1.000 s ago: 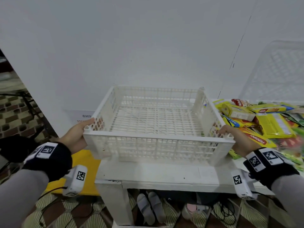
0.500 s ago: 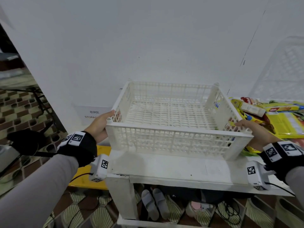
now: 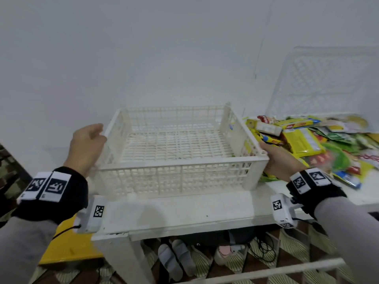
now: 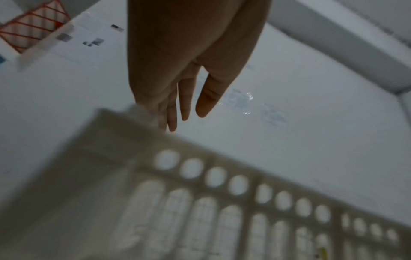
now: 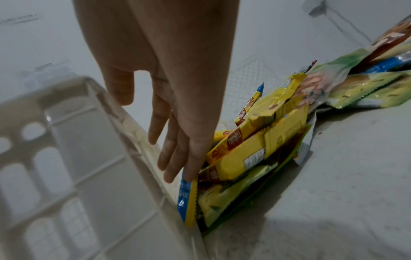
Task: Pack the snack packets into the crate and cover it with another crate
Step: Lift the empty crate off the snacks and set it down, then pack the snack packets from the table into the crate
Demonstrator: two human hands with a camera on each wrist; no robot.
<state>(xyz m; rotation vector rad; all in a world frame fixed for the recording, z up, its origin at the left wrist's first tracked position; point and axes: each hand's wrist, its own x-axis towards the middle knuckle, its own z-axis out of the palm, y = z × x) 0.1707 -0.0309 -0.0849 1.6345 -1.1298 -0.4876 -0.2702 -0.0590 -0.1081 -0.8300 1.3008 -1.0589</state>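
Note:
An empty white lattice crate [image 3: 180, 165] [image 4: 200, 202] [image 5: 77, 176] stands on the white table [image 3: 184, 212]. My left hand [image 3: 88, 144] [image 4: 184, 98] is beside its left wall with fingers straight and relaxed, off the rim. My right hand [image 3: 281, 160] [image 5: 175, 140] lies with straight fingers along the crate's right wall, between it and a pile of snack packets [image 3: 307, 144] [image 5: 255, 149], mostly yellow and green. A second white crate [image 3: 324, 83] leans against the wall behind the pile.
The white wall [image 3: 164, 48] runs close behind the table. Slippers and cables [image 3: 178, 257] lie on the patterned floor under the table. A yellow surface [image 3: 67, 242] sits low at the left. A white rail [image 3: 266, 271] crosses the bottom right.
The crate has come down onto the table, against the snack pile. Both hands have let go of its side rims; the left has drawn away and the right now lies flat along the wall.

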